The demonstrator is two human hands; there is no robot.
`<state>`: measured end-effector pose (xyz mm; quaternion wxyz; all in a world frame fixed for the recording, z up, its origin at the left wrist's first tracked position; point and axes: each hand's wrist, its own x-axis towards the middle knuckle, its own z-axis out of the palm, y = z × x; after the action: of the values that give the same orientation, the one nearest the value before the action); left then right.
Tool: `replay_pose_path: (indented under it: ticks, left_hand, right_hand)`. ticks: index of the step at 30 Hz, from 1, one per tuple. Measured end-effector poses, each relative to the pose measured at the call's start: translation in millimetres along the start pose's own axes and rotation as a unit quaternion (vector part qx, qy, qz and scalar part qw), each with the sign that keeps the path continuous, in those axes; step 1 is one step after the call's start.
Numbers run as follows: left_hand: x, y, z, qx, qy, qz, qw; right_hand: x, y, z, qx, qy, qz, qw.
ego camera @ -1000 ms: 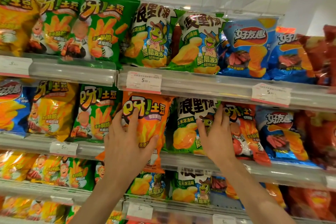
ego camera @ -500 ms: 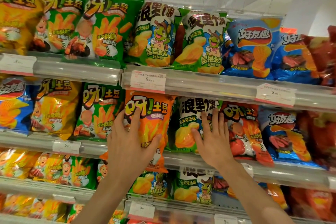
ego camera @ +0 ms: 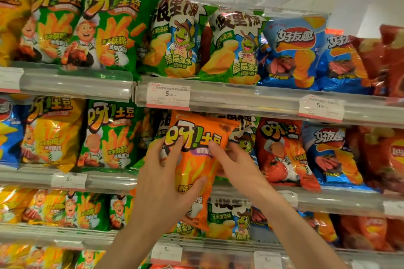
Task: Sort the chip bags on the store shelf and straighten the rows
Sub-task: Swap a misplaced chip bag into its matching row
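Note:
An orange chip bag (ego camera: 196, 159) hangs in front of the middle shelf, pulled out from its row. My left hand (ego camera: 166, 183) grips its left side, thumb across the front. My right hand (ego camera: 236, 168) holds its right edge with curled fingers. Behind it a white-and-green frog bag (ego camera: 244, 137) is mostly hidden. To its left stands a green fries bag (ego camera: 109, 135), to its right a red tomato bag (ego camera: 282, 150).
The top shelf carries green fries bags (ego camera: 113, 28), frog bags (ego camera: 175, 39) and blue bags (ego camera: 295, 50). Clear rails with price tags (ego camera: 168, 96) front each shelf. Lower shelves hold yellow and green bags (ego camera: 65, 207). Red bags (ego camera: 389, 155) crowd the far right.
The orange bag has moved right and out of its row, in front of the frog bag. My right hand left the frog bag and took the orange bag's right edge.

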<state>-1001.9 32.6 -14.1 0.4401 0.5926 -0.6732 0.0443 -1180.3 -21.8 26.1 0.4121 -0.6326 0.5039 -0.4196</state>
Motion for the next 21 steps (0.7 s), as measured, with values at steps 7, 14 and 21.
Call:
replay_pose_path:
  ticks: [7,14,21]
  left_hand:
    - [1.2,8.2,4.9,-0.050,-0.032,0.011,0.998]
    - [12.5,5.9,-2.2,-0.224,-0.035,-0.076,0.971]
    - [10.1,14.3,0.2,-0.367,-0.090,-0.212,0.901]
  right_hand:
    - [-3.8,1.6,-4.8,0.116,-0.005,0.045,0.992]
    - [-5.3,9.5,-18.9,0.128,-0.018,0.049,0.990]
    - [-9.7,19.1,-35.2,0.138,-0.055,0.042,0.988]
